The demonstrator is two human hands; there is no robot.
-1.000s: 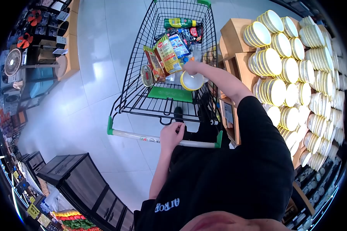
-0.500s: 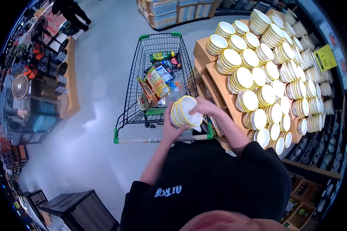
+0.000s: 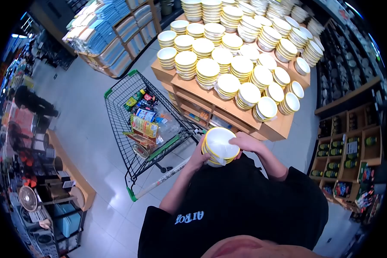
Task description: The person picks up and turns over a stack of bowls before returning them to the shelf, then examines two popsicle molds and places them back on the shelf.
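A grey tiled floor (image 3: 94,142) runs down the shop aisle, with a black wire shopping cart (image 3: 129,142) of packets on the left. The left hand (image 3: 198,157) and right hand (image 3: 247,144) both clasp a stack of yellow-rimmed white bowls (image 3: 219,146) at the chest, near the wooden bowl display (image 3: 279,128). The shirt lettering (image 3: 188,217) perhaps reads "AIROP".

Pale grey, glossy floor tiles (image 3: 86,116) spread out under me. Ahead stands a tiered wooden display stand (image 3: 284,127). On my right, dark shelving (image 3: 352,142) holds jars. On my left, a low wooden counter (image 3: 71,170) carries fans (image 3: 28,198). Farther off, racks (image 3: 112,38) hold blue packs.
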